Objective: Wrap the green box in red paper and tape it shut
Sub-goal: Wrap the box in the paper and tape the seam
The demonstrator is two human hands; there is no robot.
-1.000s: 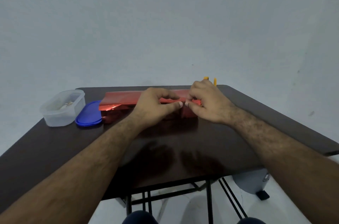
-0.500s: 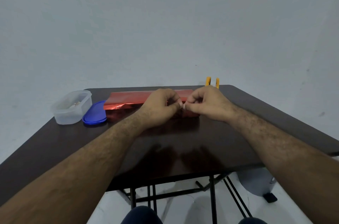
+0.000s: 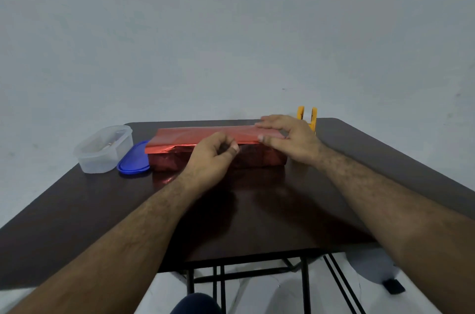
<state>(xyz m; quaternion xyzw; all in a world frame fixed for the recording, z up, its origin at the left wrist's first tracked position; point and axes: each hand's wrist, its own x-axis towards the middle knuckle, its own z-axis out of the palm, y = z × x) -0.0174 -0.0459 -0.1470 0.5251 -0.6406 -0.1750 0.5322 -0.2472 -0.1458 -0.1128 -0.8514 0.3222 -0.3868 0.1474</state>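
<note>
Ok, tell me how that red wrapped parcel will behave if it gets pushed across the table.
The red parcel lies long and flat, so it will probably slide, not tip. Its foil-like paper looks slick on the glossy table. The left end looks loose and may crumple.

A plain room, likely in a home. A dark brown folding table point(image 3: 359, 159) with black metal legs stands against a bare pale grey wall point(image 3: 231, 30) on a white floor point(image 3: 257, 293).
</note>
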